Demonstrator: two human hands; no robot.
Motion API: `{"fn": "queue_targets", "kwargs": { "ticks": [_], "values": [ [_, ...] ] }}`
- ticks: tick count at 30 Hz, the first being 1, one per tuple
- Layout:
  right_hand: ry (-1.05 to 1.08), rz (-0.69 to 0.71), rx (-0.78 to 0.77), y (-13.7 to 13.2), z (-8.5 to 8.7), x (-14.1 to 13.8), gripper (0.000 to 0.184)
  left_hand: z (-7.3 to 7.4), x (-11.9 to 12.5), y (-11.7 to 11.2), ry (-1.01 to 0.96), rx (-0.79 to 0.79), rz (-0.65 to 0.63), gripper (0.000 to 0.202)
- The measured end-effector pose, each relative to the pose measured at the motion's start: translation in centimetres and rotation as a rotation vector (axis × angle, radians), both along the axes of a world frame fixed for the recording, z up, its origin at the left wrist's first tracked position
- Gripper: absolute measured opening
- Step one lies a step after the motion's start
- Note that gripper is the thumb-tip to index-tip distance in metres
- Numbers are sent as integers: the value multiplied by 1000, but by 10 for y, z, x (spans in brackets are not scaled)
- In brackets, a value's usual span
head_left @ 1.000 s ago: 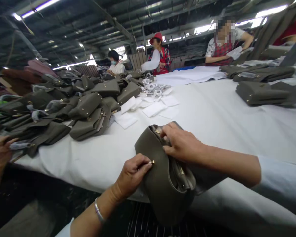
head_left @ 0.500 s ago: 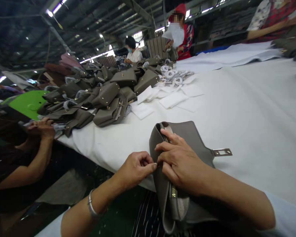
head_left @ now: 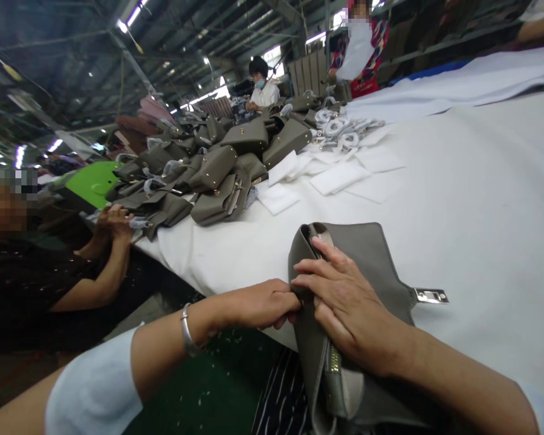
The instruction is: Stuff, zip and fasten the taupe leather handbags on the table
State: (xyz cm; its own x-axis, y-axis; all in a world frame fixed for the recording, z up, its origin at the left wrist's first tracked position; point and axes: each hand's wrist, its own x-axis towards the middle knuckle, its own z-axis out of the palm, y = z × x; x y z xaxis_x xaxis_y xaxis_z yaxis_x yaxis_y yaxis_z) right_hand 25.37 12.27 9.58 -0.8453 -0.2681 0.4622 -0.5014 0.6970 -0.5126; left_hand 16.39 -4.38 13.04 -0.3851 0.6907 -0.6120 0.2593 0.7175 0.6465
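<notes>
Left hand (head_left: pixel 263 305) has pushed in closer since half a second ago, and its knuckles now butt right up against the right hand's fingertips, where before a small gap showed between them. Both hands meet on the grey handbag (head_left: pixel 372 254), which lies on its side at the near edge of the white-covered table (head_left: pixel 480 211), its lower end hanging over the edge toward the person.

Left fingers are curled tight, pinching the bag's rim at the upper end of the zip; what exactly sits between the fingertips is hidden. Right hand (head_left: pixel 349 308) lies spread on top of the bag, fingers straight and fanned along the opening, pressing flat rather than gripping. The gold zipper (head_left: pixel 333 362) runs out from under the right palm down toward the bottom of the view. A silver clasp tab (head_left: pixel 430 295) sticks out from the bag's far side onto the cloth, clear of both hands. A silver bracelet (head_left: pixel 187 329) rides on the left wrist.

Farther up the table, white pads (head_left: pixel 340 178) lie scattered, well apart from the bag. Beyond them sits a heap of matching grey bags (head_left: pixel 217 175). At that heap's near end, a co-worker's hand (head_left: pixel 113 220) rests at the table edge.
</notes>
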Motion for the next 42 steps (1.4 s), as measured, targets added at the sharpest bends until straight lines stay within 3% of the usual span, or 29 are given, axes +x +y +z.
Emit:
{"fn": "queue_targets", "kwargs": {
  "ticks": [4, 11, 15, 20, 24, 32, 37, 42],
  "values": [
    [-29, -23, 43, -3, 1, 0, 33, -1, -4, 1, -167, -93, 130, 22],
    [-30, -31, 49, -5, 1, -1, 32, 7, -6, 7, -182, -189, 151, 18],
    [-56, -30, 33, -3, 1, -1, 32, 8, -10, 0, -316, -124, 183, 21],
    [-76, -28, 29, -3, 0, -1, 28, -1, -9, -11, -496, -24, 260, 27],
    [-80, -31, 26, -5, 1, 0, 27, -5, -5, -12, -437, -11, 324, 19],
    [-17, -44, -31, -5, -4, 0, 31, 7, -7, -5, -103, -107, 200, 28],
    [49, -61, -55, -5, -5, 1, 42, 5, -3, 0, -190, -175, 184, 30],
    [45, -55, -45, -4, -6, 1, 35, 4, -1, 2, -263, -160, 262, 24]
  ]
}}
